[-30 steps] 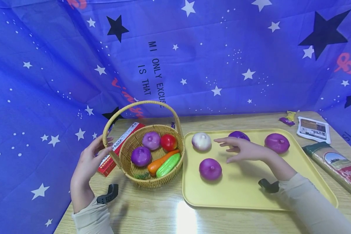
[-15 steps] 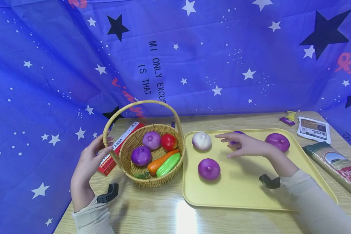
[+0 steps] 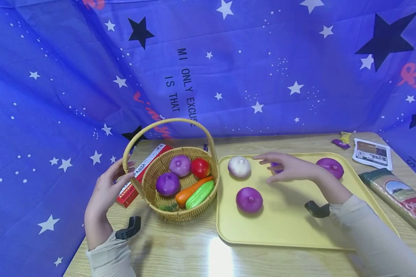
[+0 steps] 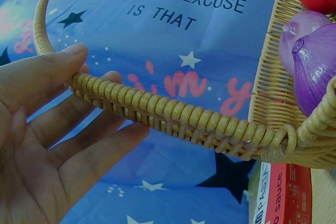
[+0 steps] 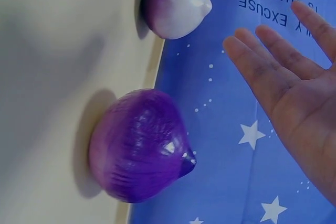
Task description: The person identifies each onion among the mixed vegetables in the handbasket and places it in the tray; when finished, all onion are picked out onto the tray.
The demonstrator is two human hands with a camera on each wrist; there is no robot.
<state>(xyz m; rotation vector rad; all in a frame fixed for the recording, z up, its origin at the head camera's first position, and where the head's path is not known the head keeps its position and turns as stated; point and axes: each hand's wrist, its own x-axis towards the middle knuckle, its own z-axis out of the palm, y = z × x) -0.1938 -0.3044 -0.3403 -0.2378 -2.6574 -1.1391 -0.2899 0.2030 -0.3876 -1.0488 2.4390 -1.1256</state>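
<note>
"Where is the basket (image 3: 180,216) sitting?"

"It is standing on the wooden table (image 3: 173,246), just beside the yellow tray (image 3: 298,229); whether those 2 are touching, I cannot tell."

"What is the left hand (image 3: 105,190) doing?"

"It is gripping the arched handle (image 3: 170,120) at its left side, thumb and fingers curling around the cane."

"And inside?"

"A purple onion (image 3: 168,184) and a paler onion (image 3: 180,165) are lying there with a carrot (image 3: 187,194) and 2 more pieces, 1 red and 1 green."

"How about the right hand (image 3: 291,168)?"

"It is hovering above the tray, fingers spread, partly covering a dark purple onion (image 3: 276,166); the right wrist view is showing it apart from 2 onions."

"What else is the tray bearing?"

"A white-and-purple onion (image 3: 239,167) is resting near the fingertips, a front onion (image 3: 249,200) is lying closer to the person, and a far-right onion (image 3: 331,167) is lying beyond the wrist."

"Farther out?"

"A pasta box (image 3: 127,194) is lying left of the basket, and a starry blue cloth (image 3: 228,73) is hanging behind."
</note>
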